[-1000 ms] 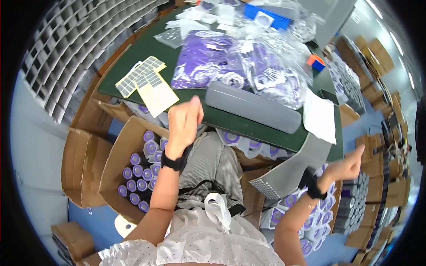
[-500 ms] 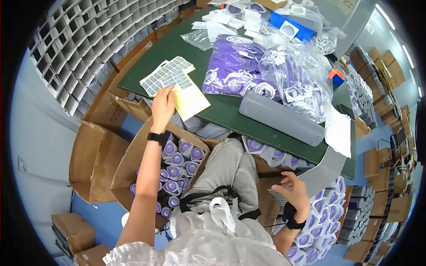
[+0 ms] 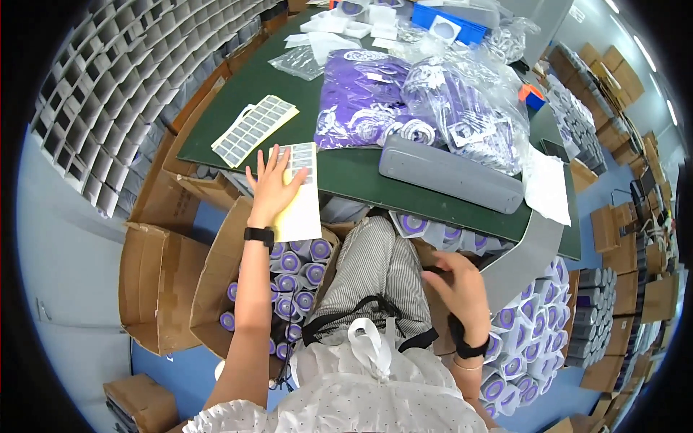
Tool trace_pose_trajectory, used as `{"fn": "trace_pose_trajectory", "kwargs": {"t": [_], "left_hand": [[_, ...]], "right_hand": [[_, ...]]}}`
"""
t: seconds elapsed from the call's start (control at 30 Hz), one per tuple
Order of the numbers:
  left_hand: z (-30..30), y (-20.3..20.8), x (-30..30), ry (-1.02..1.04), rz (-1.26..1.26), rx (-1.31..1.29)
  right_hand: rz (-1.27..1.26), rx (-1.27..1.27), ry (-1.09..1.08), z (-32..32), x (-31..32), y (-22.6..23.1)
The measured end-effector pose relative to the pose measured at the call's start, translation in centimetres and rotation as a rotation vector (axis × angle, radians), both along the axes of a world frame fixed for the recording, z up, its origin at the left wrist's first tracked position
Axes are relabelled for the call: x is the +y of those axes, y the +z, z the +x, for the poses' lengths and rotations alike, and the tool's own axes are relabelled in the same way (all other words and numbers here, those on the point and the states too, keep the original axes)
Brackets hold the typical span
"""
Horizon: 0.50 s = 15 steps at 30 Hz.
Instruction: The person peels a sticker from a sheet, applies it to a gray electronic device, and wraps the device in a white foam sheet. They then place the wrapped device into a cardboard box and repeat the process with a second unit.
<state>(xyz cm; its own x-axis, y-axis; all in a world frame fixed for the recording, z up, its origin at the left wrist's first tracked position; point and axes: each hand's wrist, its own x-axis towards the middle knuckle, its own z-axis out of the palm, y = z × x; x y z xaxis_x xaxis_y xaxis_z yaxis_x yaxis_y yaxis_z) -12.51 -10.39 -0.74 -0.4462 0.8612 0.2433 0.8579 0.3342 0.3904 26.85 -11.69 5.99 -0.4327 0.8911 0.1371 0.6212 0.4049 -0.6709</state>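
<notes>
A: Here we are at the near edge of the worktop point(image 3: 346, 173), and the left hand point(image 3: 272, 195) is spread wide, palm down, fingers fanned!

B: And look what's under it: the label sheet point(image 3: 301, 216), pale yellow with grey labels at its far end. The hand covers its left side, so most of the exposed sheet lies to the hand's right.

A: Which way does it run?

B: Long axis roughly straight away from the body, much as the fingers point. The labels sit at the far end on the worktop; the bare near end hangs out past the edge, above the carton point(image 3: 216, 270) of purple-ended tubes point(image 3: 315, 274).

A: There's a second sheet point(image 3: 253, 133) up there too!

B: Just beyond the fingertips and to their left, slanting from near left to far right, so the two sheets don't line up.

A: Over to the right hand point(image 3: 462, 292)!

B: Fingers loosely curved, a modest gap from thumb to forefinger, nothing visible in its grasp. It hangs above the right side of the lap, nearest the grey curved panel point(image 3: 527, 249) and well apart from the label sheet.

A: So the left is far the nearer hand!

B: By a long way: it's touching. The long grey case point(image 3: 451, 175) lies off to its right, along the worktop's near edge.
</notes>
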Motion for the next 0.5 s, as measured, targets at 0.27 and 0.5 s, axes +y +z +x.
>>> {"fn": "trace_pose_trajectory", "kwargs": {"t": [0.27,0.5], "left_hand": [[0.5,-0.9,-2.0,-0.179,0.077,0.0],[10.1,4.7,-5.3,-0.248,0.119,-0.113]], "right_hand": [[0.41,0.175,0.308,-8.0,1.0,-0.5],[0.551,0.218,0.294,-10.2,0.9,-0.6]]}}
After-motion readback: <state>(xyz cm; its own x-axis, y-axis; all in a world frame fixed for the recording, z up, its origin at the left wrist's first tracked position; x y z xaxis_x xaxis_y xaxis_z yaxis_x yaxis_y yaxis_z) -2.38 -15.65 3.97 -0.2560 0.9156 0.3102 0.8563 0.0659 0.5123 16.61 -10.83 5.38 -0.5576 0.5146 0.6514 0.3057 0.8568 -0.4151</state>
